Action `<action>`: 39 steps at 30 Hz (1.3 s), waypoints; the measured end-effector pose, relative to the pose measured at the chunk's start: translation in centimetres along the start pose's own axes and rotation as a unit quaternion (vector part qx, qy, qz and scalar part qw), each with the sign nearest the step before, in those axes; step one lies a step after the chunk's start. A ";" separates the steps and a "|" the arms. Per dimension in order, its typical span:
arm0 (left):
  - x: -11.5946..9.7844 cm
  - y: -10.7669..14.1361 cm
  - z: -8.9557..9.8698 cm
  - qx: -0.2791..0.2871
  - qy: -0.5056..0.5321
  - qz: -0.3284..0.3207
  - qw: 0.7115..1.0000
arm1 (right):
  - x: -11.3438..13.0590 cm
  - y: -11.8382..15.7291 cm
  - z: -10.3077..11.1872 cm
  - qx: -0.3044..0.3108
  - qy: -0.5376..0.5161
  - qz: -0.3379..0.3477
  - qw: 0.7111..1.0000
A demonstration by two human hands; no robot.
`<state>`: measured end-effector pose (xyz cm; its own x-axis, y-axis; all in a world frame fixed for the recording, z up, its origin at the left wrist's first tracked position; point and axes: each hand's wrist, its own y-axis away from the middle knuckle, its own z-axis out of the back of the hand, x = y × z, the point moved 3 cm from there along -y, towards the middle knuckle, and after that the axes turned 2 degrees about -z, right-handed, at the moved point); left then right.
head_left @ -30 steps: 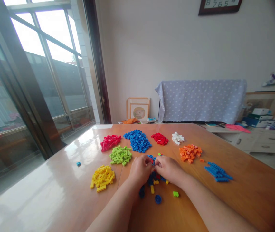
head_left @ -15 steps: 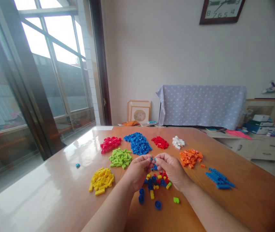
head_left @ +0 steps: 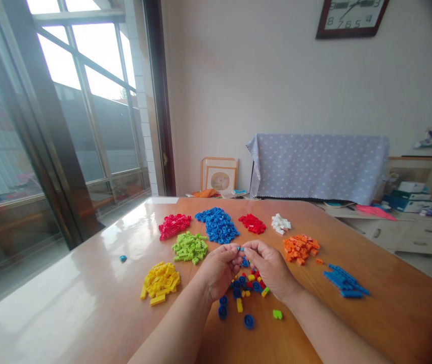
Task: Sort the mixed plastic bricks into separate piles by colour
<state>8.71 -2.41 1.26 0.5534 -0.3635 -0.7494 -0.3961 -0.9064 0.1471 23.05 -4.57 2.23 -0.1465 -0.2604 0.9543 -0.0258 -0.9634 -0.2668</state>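
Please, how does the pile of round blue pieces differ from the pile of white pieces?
The round blue pile is much larger than the white pile. Blue pieces look ring-like; white ones look blocky. The blue pile lies further left than the white one. Both lie loose on the table.

Wall clock (head_left: 351, 19) above polka-dot cloth (head_left: 318, 166).

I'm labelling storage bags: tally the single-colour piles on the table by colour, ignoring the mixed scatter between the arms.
Pinkish-red pile: 1
Red pile: 1
Blue piles: 2
Lime-green pile: 1
Yellow pile: 1
White pile: 1
Orange pile: 1
Total: 8
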 end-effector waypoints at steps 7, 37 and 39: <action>0.2 -0.2 0.4 -0.004 -0.007 -0.012 1.000 | -0.6 -0.2 -0.2 0.018 0.018 0.022 0.999; 1.0 -0.7 0.7 0.005 -0.068 -0.088 0.994 | 0.6 0.3 -0.1 -0.031 0.102 0.080 0.991; 1.1 -0.6 0.5 0.003 -0.076 -0.108 0.991 | 0.9 0.4 -0.2 -0.037 0.105 0.070 0.991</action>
<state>9.19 -2.10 0.05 0.5084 -0.1240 -0.8522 -0.2850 -0.9580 -0.0306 22.72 -5.20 2.90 -0.3568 -0.3649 0.8599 -0.0620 -0.9093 -0.4116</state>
